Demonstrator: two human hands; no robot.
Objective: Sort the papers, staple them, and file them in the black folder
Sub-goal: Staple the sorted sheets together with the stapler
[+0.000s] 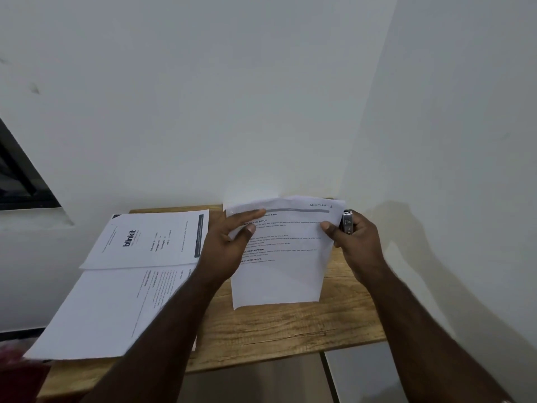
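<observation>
A printed paper set marked "SECTION" (pixel 284 257) is lifted over the wooden table (pixel 276 330), its top against the wall. My left hand (pixel 229 245) holds its left edge, fingers laid across the top of the page. My right hand (pixel 353 242) grips a small silver stapler (pixel 347 221) at the set's upper right corner, thumb pressing the sheet. More sheets lie to the left: a "blinkit" page (pixel 151 239) on top of a larger printed page (pixel 116 309). No black folder shows in this view.
White walls close off the table at the back and right. A dark window frame (pixel 20 175) sits at the far left. The loose sheets overhang the table's left edge. Something red and blurred (pixel 14 362) lies at the lower left.
</observation>
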